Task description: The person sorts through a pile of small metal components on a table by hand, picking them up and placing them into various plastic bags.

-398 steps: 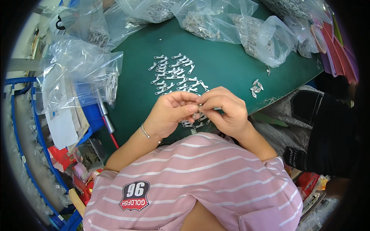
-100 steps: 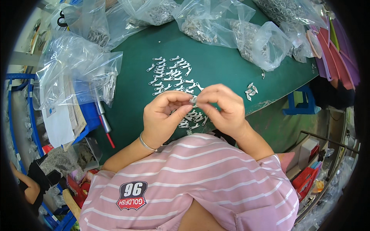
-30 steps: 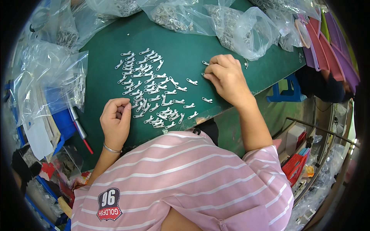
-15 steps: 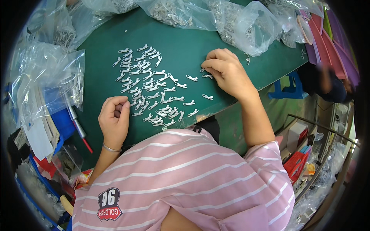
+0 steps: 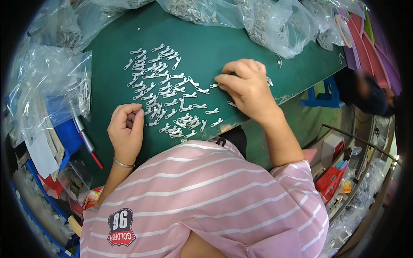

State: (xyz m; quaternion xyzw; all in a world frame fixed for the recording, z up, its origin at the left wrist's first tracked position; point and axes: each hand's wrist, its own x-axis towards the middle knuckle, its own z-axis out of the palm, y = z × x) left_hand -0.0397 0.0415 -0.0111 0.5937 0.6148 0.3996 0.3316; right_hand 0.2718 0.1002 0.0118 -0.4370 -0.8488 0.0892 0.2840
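Note:
Many small silver metal zipper pulls [image 5: 165,89] lie in a loose, slanting cluster on the green tabletop [image 5: 202,47]. My right hand [image 5: 249,88] is at the cluster's right side, its thumb and forefinger pinched on one zipper pull [image 5: 214,85] at table level. Another pull [image 5: 231,103] lies partly beneath this hand, and silver bits [image 5: 269,81] show past its outer side. My left hand [image 5: 125,128] rests at the cluster's left edge, fingers curled and thumb against the forefinger; whatever may be inside is hidden.
Clear plastic bags of silver pieces [image 5: 191,12] line the far edge, and another clear bag [image 5: 51,86] lies at left. A silver-and-red pen [image 5: 89,142] is beside my left forearm. Right of the table are a blue stool [image 5: 325,92], a red basket [image 5: 329,185] and a person's dark sleeve [image 5: 361,92].
My right hand has shifted left and slightly nearer, from the upper right pieces onto a single pull closer to the cluster. My left hand has stayed about where it was.

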